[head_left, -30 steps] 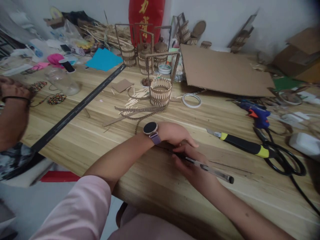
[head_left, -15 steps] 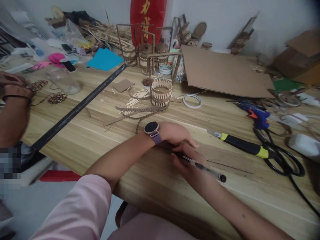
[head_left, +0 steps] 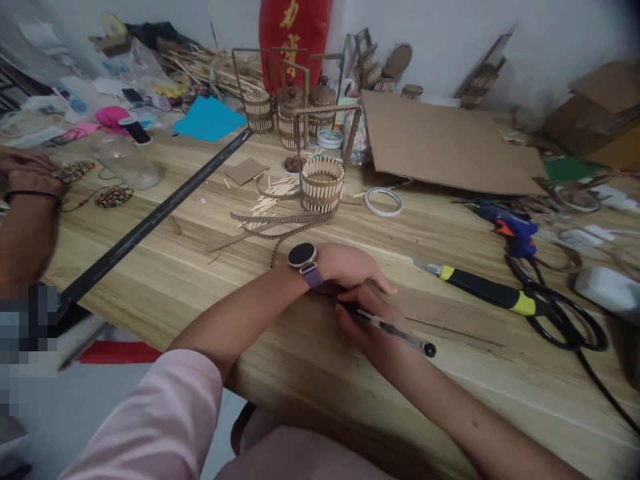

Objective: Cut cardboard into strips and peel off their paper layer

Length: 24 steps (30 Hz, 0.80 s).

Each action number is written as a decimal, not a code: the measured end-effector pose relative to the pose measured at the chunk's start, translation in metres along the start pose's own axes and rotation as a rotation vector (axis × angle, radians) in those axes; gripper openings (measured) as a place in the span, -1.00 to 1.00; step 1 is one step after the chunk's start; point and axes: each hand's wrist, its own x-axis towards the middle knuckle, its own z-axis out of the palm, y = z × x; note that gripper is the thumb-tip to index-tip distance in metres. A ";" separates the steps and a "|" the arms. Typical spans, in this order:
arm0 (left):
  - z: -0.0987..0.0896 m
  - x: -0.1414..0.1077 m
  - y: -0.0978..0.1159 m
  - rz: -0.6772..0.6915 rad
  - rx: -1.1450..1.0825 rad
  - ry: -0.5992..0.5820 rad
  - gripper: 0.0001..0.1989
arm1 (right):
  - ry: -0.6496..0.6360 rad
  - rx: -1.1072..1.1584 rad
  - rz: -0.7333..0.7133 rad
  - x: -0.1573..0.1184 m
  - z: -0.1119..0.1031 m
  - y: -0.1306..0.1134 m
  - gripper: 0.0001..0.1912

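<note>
My right hand [head_left: 373, 319] grips a pen [head_left: 395, 331], fingers pinched near its tip and the black end pointing back to the right. Under both hands lies a flat brown cardboard strip [head_left: 455, 317], which shows a long dark line along it. My left hand [head_left: 350, 267], with a watch [head_left: 303, 256] on the wrist, rests flat on the strip just beyond the pen. One of its digits stretches out to the right; the other fingers are mostly hidden. The pen tip is partly hidden by my fingers. Beyond my left hand stands a small slatted basket [head_left: 323, 185] with a tall handle.
A utility knife [head_left: 487, 289], black scissors [head_left: 570, 320] and a blue glue gun [head_left: 515, 230] lie to the right. A roll of tape [head_left: 383, 201], thin sticks [head_left: 273, 197] and a large cardboard sheet [head_left: 450, 143] are farther back. Another person's hands [head_left: 30, 173] work at the left with beads.
My right hand and the pen have slid slightly left along the strip. My left hand has stayed in place on the cardboard.
</note>
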 end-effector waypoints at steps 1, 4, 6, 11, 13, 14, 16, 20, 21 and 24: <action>0.000 0.000 0.000 -0.001 0.005 0.008 -0.19 | 0.001 -0.002 0.002 0.000 0.000 0.000 -0.94; 0.002 0.002 -0.002 0.020 0.010 0.035 -0.24 | 0.007 -0.015 0.014 0.000 -0.005 -0.001 -0.92; 0.003 0.003 -0.003 0.034 0.000 0.037 -0.29 | 0.000 -0.024 0.028 0.000 -0.008 -0.002 -0.91; 0.002 0.002 -0.003 0.019 -0.015 0.033 -0.30 | -0.032 -0.027 0.044 0.001 -0.006 -0.002 -0.90; 0.000 0.000 0.000 -0.001 -0.006 0.024 -0.23 | -0.029 -0.031 0.041 0.001 -0.002 -0.001 -0.90; -0.001 -0.001 0.001 -0.010 0.000 0.019 -0.20 | -0.025 -0.034 0.040 0.001 0.000 0.000 -0.89; -0.001 -0.002 0.002 -0.015 0.004 0.013 -0.18 | -0.021 -0.037 0.038 0.002 0.001 0.000 -0.90; 0.001 0.001 -0.002 0.026 -0.003 0.029 -0.26 | -0.030 -0.030 0.027 0.001 -0.005 -0.001 -0.91; 0.003 0.003 -0.003 0.039 -0.005 0.039 -0.29 | -0.023 -0.025 0.026 0.000 -0.008 -0.001 -0.91; 0.007 0.008 -0.009 0.058 -0.051 0.088 -0.37 | -0.008 -0.004 0.052 -0.005 -0.019 0.001 -0.92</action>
